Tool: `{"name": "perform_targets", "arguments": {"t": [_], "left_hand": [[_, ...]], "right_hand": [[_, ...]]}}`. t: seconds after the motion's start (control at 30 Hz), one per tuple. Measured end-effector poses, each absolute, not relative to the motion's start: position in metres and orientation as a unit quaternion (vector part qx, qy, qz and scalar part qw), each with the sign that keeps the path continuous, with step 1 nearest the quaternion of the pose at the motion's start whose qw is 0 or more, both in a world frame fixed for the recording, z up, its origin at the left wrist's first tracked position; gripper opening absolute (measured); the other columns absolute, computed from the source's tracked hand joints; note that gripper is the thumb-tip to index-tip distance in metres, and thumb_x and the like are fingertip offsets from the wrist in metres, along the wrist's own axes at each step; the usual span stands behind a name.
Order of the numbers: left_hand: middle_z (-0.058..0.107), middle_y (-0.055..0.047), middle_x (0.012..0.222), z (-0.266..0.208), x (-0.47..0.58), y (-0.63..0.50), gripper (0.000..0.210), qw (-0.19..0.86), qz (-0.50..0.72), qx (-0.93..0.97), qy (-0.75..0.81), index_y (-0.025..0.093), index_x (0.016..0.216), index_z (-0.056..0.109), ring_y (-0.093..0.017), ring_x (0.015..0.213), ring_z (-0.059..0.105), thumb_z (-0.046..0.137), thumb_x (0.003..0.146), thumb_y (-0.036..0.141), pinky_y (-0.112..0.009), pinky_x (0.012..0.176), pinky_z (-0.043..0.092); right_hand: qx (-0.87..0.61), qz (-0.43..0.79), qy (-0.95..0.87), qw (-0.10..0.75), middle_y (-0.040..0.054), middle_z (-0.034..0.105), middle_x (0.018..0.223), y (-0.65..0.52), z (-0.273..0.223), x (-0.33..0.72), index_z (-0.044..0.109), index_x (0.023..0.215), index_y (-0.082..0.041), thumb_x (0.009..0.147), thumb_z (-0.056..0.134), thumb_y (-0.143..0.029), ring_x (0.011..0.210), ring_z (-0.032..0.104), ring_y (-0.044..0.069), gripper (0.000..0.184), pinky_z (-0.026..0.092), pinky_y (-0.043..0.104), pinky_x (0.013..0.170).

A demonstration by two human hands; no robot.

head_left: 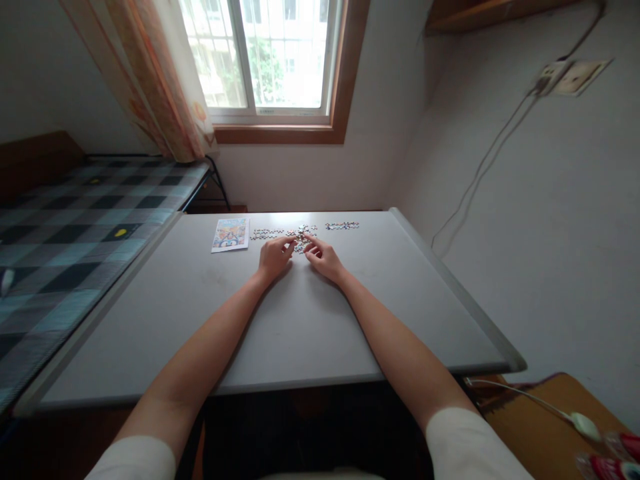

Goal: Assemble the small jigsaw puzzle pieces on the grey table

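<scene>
A pile of small jigsaw puzzle pieces (301, 230) lies near the far side of the table, between my two hands. My left hand (275, 257) rests at the pile's left side with its fingers bent and closed; whatever they hold, if anything, is too small to make out. On the other side, my right hand (324, 259) reaches its index finger onto the pieces, its thumb and other fingers apart. Joined puzzle pieces (265, 234) form rows left of the pile, and another joined strip (343, 226) lies to the right. A printed picture sheet (231, 235) lies flat at the left.
The grey-white table (310, 327) stands below a window (270, 60). A bed with a checked cover (100, 220) is on the left. White cables (470, 180) hang along the right wall, and a wooden stool (550, 413) holds a white charger (585, 425).
</scene>
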State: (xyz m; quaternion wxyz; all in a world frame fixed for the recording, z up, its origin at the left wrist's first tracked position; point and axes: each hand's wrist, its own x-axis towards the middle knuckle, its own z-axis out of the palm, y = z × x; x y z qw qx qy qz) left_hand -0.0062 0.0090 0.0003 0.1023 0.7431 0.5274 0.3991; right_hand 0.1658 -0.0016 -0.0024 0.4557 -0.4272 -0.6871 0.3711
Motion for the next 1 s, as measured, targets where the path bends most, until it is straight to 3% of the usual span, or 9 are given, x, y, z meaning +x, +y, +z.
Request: {"name": "perform_targets", "arguments": {"t": [0.2, 0.5, 1.0], "left_hand": [[0.070, 0.001, 0.065, 0.0040, -0.0063, 0.0067, 0.023, 0.095, 0.383, 0.735, 0.552, 0.023, 0.093, 0.072, -0.014, 0.064, 0.066, 0.056, 0.085, 0.037, -0.023, 0.063, 0.045], [0.070, 0.002, 0.068, 0.0042, -0.0057, 0.0051, 0.025, 0.064, 0.333, 0.765, 0.547, 0.025, 0.078, 0.070, -0.014, 0.063, 0.062, 0.058, 0.082, 0.047, -0.025, 0.062, 0.041], [0.067, 0.000, 0.062, 0.0022, -0.0058, 0.0064, 0.038, 0.048, 0.313, 0.781, 0.538, 0.024, 0.072, 0.070, -0.015, 0.062, 0.059, 0.053, 0.081, 0.057, -0.026, 0.060, 0.039]], "right_hand": [[-0.423, 0.373, -0.690, 0.454, 0.0029, 0.063, 0.084, -0.0027, -0.0019, 0.1662, 0.054, 0.128, -0.016, 0.072, 0.052, -0.019, 0.063, 0.052, 0.009, 0.056, 0.045, 0.021, 0.057], [-0.416, 0.377, -0.693, 0.452, 0.0023, 0.062, 0.082, -0.0027, -0.0022, 0.1659, 0.056, 0.123, -0.017, 0.074, 0.053, -0.020, 0.060, 0.051, 0.008, 0.050, 0.045, 0.021, 0.056], [-0.424, 0.346, -0.708, 0.447, 0.0002, 0.059, 0.077, -0.0008, -0.0037, 0.1681, 0.061, 0.113, -0.016, 0.074, 0.053, -0.023, 0.057, 0.047, 0.008, 0.040, 0.045, 0.022, 0.059]]}}
